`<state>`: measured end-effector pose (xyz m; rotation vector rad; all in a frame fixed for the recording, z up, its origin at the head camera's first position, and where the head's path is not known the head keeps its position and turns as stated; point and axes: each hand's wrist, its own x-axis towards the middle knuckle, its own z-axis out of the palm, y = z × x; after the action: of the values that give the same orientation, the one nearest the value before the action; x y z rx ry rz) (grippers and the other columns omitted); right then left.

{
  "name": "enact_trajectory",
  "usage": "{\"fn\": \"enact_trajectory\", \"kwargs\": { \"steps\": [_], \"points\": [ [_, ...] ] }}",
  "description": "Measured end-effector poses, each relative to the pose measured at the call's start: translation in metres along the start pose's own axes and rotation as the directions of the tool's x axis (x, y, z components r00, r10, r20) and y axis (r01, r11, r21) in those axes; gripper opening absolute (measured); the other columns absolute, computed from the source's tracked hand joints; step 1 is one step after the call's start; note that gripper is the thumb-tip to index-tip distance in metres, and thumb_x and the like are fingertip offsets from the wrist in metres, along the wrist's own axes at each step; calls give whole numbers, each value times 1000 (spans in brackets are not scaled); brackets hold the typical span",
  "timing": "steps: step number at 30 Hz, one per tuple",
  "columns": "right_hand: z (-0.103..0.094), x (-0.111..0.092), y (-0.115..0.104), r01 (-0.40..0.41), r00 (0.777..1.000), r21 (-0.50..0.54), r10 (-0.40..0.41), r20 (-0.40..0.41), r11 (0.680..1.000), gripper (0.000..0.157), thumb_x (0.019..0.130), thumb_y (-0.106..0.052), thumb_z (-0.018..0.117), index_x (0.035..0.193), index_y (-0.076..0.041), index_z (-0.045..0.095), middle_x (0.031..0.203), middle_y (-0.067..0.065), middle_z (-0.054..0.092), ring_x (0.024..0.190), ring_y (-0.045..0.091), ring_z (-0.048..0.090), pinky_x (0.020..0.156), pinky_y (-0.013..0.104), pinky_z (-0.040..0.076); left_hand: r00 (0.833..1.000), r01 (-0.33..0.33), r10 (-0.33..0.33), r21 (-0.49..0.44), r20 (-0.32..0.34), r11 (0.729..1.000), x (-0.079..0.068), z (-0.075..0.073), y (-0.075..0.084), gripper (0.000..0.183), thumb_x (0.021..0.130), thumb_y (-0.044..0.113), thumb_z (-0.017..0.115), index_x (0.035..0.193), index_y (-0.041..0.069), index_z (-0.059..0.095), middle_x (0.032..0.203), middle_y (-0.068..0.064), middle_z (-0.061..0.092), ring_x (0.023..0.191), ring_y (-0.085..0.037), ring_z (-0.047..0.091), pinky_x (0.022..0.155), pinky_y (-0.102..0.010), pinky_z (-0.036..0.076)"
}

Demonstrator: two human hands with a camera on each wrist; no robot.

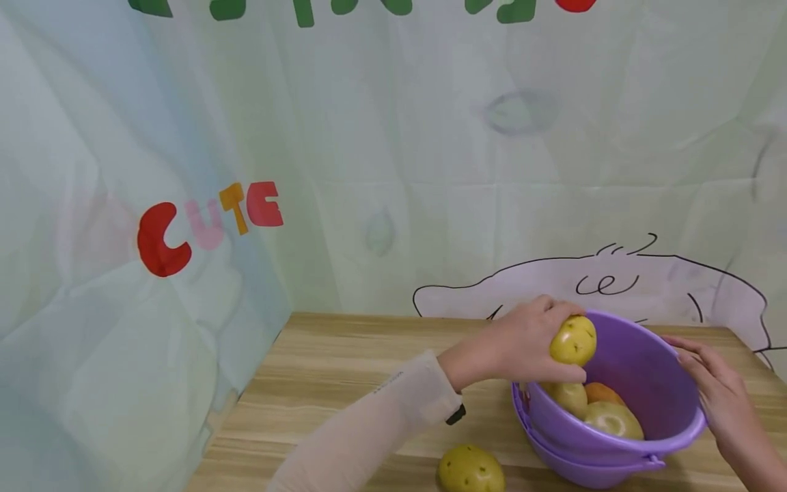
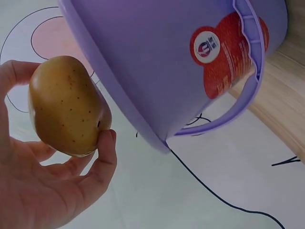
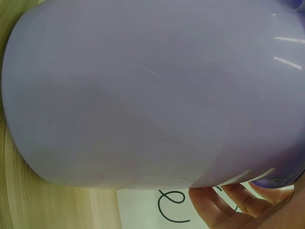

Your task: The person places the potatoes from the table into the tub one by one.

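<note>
My left hand grips a yellow-brown potato at the left rim of a purple bucket. Seen from the left wrist, the fingers and thumb curl round this potato, just outside the bucket's rim. Inside the bucket lie two more potatoes and a partly hidden orange, rounded thing. Against the bucket's right outer side rest the nearly straight fingers of my right hand. The right wrist view shows those fingertips touching the purple wall.
Another potato lies on the wooden table, in front and left of the bucket. The bucket's handle hangs down its side, near a red label. A printed cloth backs the table.
</note>
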<state>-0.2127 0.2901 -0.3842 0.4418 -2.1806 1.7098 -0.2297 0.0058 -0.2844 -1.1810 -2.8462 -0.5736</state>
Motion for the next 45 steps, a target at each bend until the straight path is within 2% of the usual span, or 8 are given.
{"fn": "enact_trajectory", "kwargs": {
  "steps": [7,12,17,22,31,37,45],
  "points": [
    [0,0,0,-3,1000,13,3,2,1000,31,98,-8,40,125,-12,55,89,-11,67,73,4,62,58,18,48,1000,-12,11,53,15,999,7,6,12,79,75,55,64,141,33,27,121,6,41,88,-3,43,60,-13,39],
    [0,-1,0,1,1000,7,-1,7,1000,31,98,-8,39,125,-12,55,93,-13,66,76,2,62,60,17,48,1000,-27,27,83,8,996,8,12,18,80,74,57,65,140,32,29,119,6,42,88,-2,42,63,-11,37],
    [-1,-2,1,-1,1000,0,1,7,1000,31,98,-8,39,125,-12,55,95,-15,65,77,2,62,60,17,48,999,-25,22,149,27,989,8,17,21,80,75,61,62,141,33,27,122,7,39,95,-2,41,69,-13,35],
    [-1,-1,0,10,1000,-30,-11,-7,999,31,98,-8,40,124,-11,56,95,-16,64,78,0,60,62,15,47,999,-12,7,154,34,988,8,21,23,81,74,61,62,141,35,25,123,8,39,96,-3,41,69,-13,35],
    [0,-2,1,17,1000,88,-19,19,996,31,98,-5,39,124,-10,55,99,-12,65,80,2,61,63,16,47,999,-21,12,188,49,982,11,30,26,81,74,60,62,141,35,23,119,9,39,92,-3,41,68,-12,34],
    [1,-2,1,20,1000,77,-21,15,997,31,98,-5,39,124,-9,55,98,-12,65,80,2,61,62,16,48,999,-25,15,205,50,978,12,33,27,81,75,61,61,141,35,24,121,9,39,92,-3,41,69,-12,33],
    [1,-1,1,25,1000,49,-25,6,999,31,98,-5,39,123,-9,56,101,-15,63,83,-1,60,65,13,46,998,-56,52,214,24,975,12,30,26,70,81,53,57,141,31,27,123,8,40,95,-3,42,82,-14,34]
  ]
}}
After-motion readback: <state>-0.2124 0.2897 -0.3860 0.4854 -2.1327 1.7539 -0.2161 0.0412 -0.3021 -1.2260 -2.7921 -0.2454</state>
